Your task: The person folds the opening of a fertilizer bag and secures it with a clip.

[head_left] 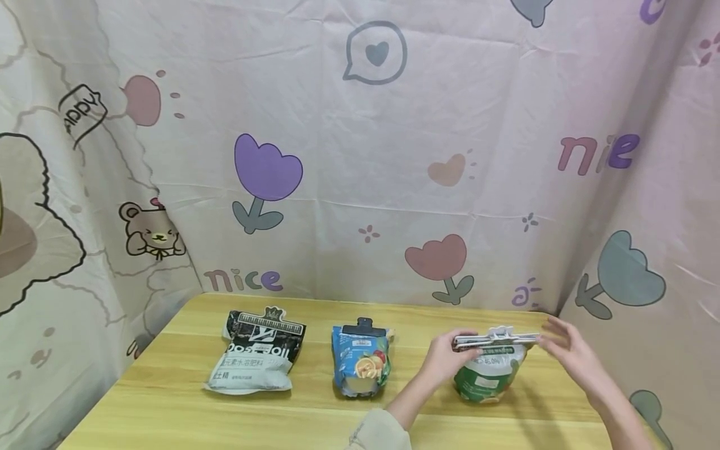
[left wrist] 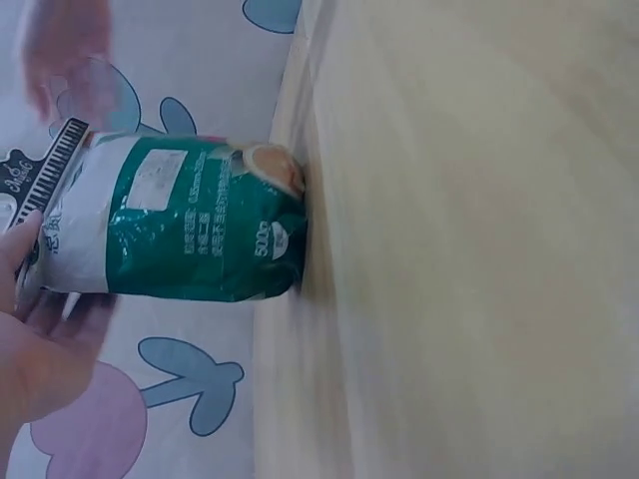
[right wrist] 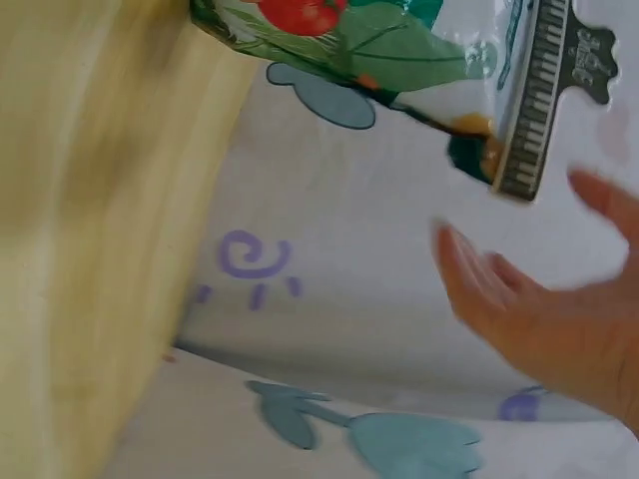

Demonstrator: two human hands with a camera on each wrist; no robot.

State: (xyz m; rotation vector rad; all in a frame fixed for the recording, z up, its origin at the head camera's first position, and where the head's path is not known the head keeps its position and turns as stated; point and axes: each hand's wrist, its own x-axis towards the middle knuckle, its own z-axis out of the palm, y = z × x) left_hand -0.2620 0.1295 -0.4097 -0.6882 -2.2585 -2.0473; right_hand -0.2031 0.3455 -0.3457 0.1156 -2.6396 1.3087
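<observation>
A green and white plastic bag (head_left: 485,382) stands upright at the right of the table, its top closed by a wide bag clip (head_left: 495,339) with a piano-key pattern. My left hand (head_left: 441,361) grips the bag's top at the clip's left end, thumb in front and fingers behind. Just off the clip's right end, my right hand (head_left: 570,351) is spread with nothing in it. In the right wrist view a gap shows between the clip (right wrist: 529,110) and that hand (right wrist: 544,314). The bag's bottom (left wrist: 290,230) is at the tabletop in the left wrist view.
On the wooden table (head_left: 169,400), a blue bag (head_left: 360,365) with fruit pictures and a black clip stands in the middle. Farther left leans a black and white bag (head_left: 253,356) with a piano-key clip. A printed cloth (head_left: 360,156) hangs behind and at both sides.
</observation>
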